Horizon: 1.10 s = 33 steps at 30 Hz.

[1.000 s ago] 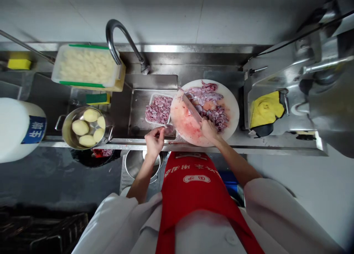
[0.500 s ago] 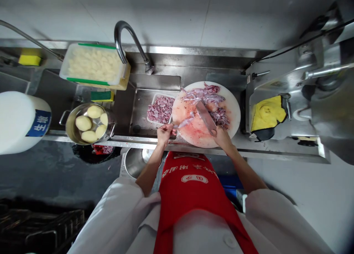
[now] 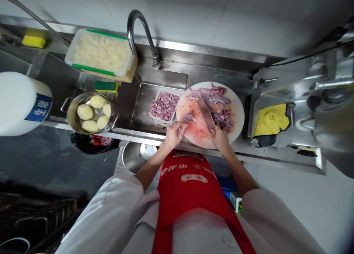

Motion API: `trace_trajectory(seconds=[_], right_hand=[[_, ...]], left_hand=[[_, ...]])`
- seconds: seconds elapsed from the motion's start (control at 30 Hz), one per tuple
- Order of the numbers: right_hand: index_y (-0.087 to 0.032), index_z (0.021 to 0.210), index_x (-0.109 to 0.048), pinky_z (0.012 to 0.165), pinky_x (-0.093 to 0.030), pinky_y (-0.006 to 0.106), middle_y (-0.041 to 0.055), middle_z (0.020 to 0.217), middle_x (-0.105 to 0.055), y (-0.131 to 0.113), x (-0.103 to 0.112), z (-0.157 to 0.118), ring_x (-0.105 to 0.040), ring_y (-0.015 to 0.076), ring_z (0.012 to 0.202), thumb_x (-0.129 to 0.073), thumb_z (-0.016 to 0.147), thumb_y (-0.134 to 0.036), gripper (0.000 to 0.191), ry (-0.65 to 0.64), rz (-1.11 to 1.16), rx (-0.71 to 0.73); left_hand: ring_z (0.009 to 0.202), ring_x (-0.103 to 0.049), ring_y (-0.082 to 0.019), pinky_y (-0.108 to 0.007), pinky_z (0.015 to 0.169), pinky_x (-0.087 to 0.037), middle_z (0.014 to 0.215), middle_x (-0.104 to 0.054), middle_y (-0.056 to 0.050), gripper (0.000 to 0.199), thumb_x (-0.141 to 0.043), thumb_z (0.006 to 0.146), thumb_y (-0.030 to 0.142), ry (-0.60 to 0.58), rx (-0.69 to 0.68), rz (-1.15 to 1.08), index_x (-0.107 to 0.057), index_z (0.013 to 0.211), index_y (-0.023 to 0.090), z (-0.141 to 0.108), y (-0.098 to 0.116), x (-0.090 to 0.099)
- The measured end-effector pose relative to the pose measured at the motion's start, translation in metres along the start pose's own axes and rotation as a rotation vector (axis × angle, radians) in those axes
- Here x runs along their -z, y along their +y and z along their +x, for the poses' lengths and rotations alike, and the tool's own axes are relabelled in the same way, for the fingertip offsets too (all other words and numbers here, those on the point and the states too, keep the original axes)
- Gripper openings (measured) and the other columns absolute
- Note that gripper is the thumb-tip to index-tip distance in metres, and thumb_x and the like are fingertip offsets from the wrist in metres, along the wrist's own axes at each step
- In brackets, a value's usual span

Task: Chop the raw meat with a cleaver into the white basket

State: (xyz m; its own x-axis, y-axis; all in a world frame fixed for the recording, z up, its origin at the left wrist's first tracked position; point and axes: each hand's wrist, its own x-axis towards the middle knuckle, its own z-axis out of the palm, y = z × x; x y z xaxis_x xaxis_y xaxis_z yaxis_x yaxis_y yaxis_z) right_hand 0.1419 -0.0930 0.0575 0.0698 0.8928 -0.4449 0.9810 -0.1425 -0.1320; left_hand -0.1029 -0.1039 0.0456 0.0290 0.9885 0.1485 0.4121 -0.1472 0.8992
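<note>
My right hand [image 3: 220, 137] grips the handle of a cleaver [image 3: 205, 113], its blade lying over the round white cutting board [image 3: 237, 110]. At the board's near left edge is my left hand [image 3: 176, 133], fingers pinched; what they hold, if anything, is too small to make out. A small pale piece of meat [image 3: 189, 117] lies on the board just beyond those fingertips. Larger skinned pieces [image 3: 218, 100] rest at the back of the board, and a dark reddish pile [image 3: 223, 119] sits right of the blade. Left of the board, a white tray holds chopped meat [image 3: 164, 106].
A pot [image 3: 72, 115] of peeled potatoes stands left, below a green-edged container [image 3: 101, 54]. The faucet [image 3: 143, 23] arches behind the sink [image 3: 143, 95]. A yellow cloth [image 3: 271, 120] lies right. A large white jar [image 3: 18, 102] is far left.
The camera view has shifted. My left hand has moved right, onto the board's edge, and the long pale strip it pinched no longer shows stretched out. The cleaver remains in my right hand.
</note>
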Motion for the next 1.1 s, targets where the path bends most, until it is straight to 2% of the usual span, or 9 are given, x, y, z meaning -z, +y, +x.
trace_trajectory(seconds=[0.17, 0.33, 0.53, 0.63, 0.73, 0.8, 0.9, 1.0, 1.1], right_hand=[[-0.007, 0.127, -0.053, 0.077, -0.045, 0.030, 0.0193, 0.106, -0.073, 0.000, -0.010, -0.009, -0.070, 0.0269, 0.097, -0.040, 0.103, -0.024, 0.032, 0.000, 0.078, -0.065], [-0.010, 0.121, -0.055, 0.076, -0.045, 0.030, 0.0164, 0.098, -0.073, -0.016, -0.013, -0.015, -0.070, 0.0255, 0.093, -0.040, 0.103, -0.025, 0.028, 0.004, 0.130, -0.104], [-0.008, 0.129, -0.050, 0.079, -0.046, 0.032, 0.0202, 0.101, -0.071, -0.060, 0.010, -0.014, -0.068, 0.0278, 0.094, -0.028, 0.106, -0.031, 0.040, 0.151, 0.214, -0.079], [-0.007, 0.128, -0.052, 0.079, -0.046, 0.032, 0.0214, 0.103, -0.071, -0.077, 0.000, -0.012, -0.069, 0.0280, 0.096, -0.028, 0.106, -0.030, 0.040, 0.065, 0.207, -0.095], [-0.008, 0.125, -0.054, 0.080, -0.046, 0.030, 0.0211, 0.108, -0.071, -0.076, -0.015, -0.004, -0.069, 0.0267, 0.101, -0.037, 0.103, -0.023, 0.033, -0.091, 0.177, -0.104], [-0.010, 0.125, -0.055, 0.082, -0.046, 0.030, 0.0199, 0.110, -0.071, -0.069, -0.014, 0.001, -0.068, 0.0258, 0.104, -0.040, 0.102, -0.024, 0.031, -0.127, 0.155, -0.079], [-0.011, 0.123, -0.056, 0.082, -0.046, 0.030, 0.0182, 0.106, -0.072, -0.064, 0.004, -0.001, -0.068, 0.0256, 0.100, -0.038, 0.103, -0.028, 0.031, -0.050, 0.113, -0.053], [-0.011, 0.126, -0.053, 0.080, -0.047, 0.030, 0.0169, 0.102, -0.073, -0.076, 0.014, -0.008, -0.069, 0.0247, 0.096, -0.030, 0.107, -0.033, 0.037, 0.078, 0.108, -0.054], [-0.010, 0.125, -0.054, 0.080, -0.047, 0.028, 0.0178, 0.105, -0.072, -0.091, 0.002, -0.006, -0.070, 0.0239, 0.098, -0.035, 0.105, -0.028, 0.032, -0.032, 0.125, -0.050]], left_hand=[[0.074, -0.063, -0.018, -0.030, 0.072, -0.051, 0.078, -0.069, -0.006, 0.029, -0.051, 0.101, 0.033, -0.152, -0.130, 0.210, -0.065, 0.079, 0.019, -0.058, -0.041, -0.026], [0.082, -0.066, -0.018, -0.031, 0.080, -0.054, 0.085, -0.071, -0.006, 0.023, -0.052, 0.100, 0.030, -0.155, -0.107, 0.200, -0.068, 0.089, 0.019, -0.098, -0.069, -0.024], [0.085, -0.067, -0.020, -0.034, 0.081, -0.055, 0.086, -0.071, -0.008, 0.021, -0.054, 0.099, 0.032, -0.147, -0.064, 0.135, -0.069, 0.089, 0.021, -0.103, -0.071, -0.027], [0.084, -0.066, -0.020, -0.036, 0.082, -0.055, 0.085, -0.070, -0.007, 0.021, -0.055, 0.098, 0.032, -0.157, -0.040, 0.099, -0.069, 0.087, 0.022, -0.104, -0.071, -0.028], [0.083, -0.065, -0.020, -0.034, 0.080, -0.054, 0.084, -0.070, -0.007, 0.021, -0.055, 0.098, 0.033, -0.161, -0.015, 0.105, -0.069, 0.086, 0.022, -0.104, -0.072, -0.024], [0.082, -0.065, -0.019, -0.033, 0.079, -0.053, 0.084, -0.069, -0.007, 0.022, -0.053, 0.098, 0.032, -0.139, -0.009, 0.109, -0.069, 0.087, 0.021, -0.101, -0.072, -0.020], [0.081, -0.064, -0.019, -0.033, 0.081, -0.052, 0.084, -0.070, -0.006, 0.021, -0.054, 0.098, 0.031, -0.109, -0.025, 0.088, -0.067, 0.086, 0.021, -0.096, -0.073, -0.016], [0.080, -0.064, -0.019, -0.034, 0.081, -0.051, 0.084, -0.070, -0.006, 0.020, -0.055, 0.097, 0.031, -0.110, -0.016, 0.059, -0.067, 0.084, 0.021, -0.092, -0.074, -0.016], [0.076, -0.062, -0.019, -0.033, 0.077, -0.051, 0.080, -0.068, -0.005, 0.017, -0.059, 0.094, 0.032, -0.122, 0.041, 0.010, -0.068, 0.084, 0.022, -0.089, -0.066, -0.008]])
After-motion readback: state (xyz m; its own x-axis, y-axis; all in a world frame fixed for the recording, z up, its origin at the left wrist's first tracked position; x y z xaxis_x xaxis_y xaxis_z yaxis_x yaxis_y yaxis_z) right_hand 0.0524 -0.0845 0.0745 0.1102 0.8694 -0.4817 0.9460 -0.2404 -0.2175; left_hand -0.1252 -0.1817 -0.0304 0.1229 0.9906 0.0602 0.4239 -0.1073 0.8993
